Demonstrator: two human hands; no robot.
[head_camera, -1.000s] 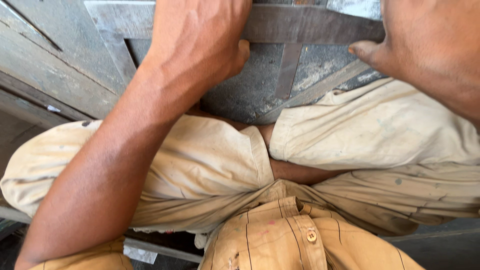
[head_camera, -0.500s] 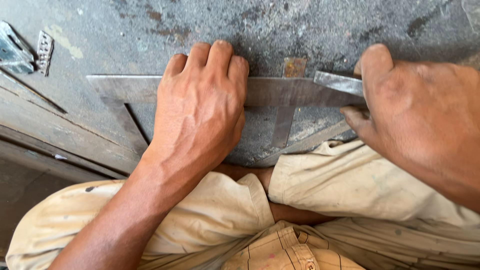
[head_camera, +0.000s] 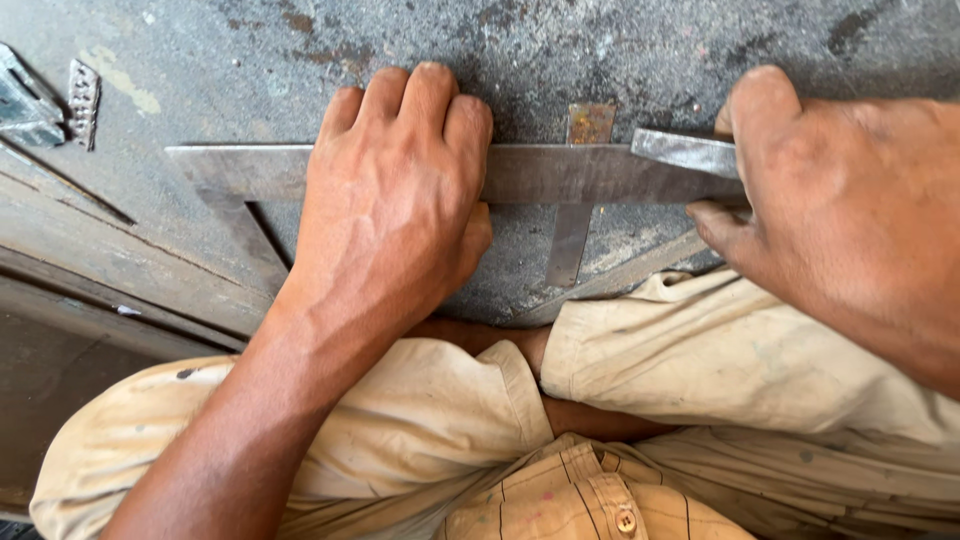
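Dusty grey floor (head_camera: 620, 40) w/ a person sitting, beige trousers (head_camera: 420, 430) nearest. View has tipped up since a sec ago: left hand (head_camera: 395, 200) pressed flat on steel frame (head_camera: 560, 172), right hand (head_camera: 830, 190) pinching metal bar (head_camera: 685, 150) at its far-right end.

The rough, dark grey concrete floor (head_camera: 620, 50), speckled and stained with a pale patch toward its far left, carries everything here. A flat grey steel frame of bars (head_camera: 560, 175) lies directly on it, its long top bar running across the middle, with slanted bars meeting it at the left and lower right. A short rusty brown metal strip (head_camera: 588, 123) lies just beyond the bar. At the far left edge rests a small perforated grey metal plate (head_camera: 82, 102).
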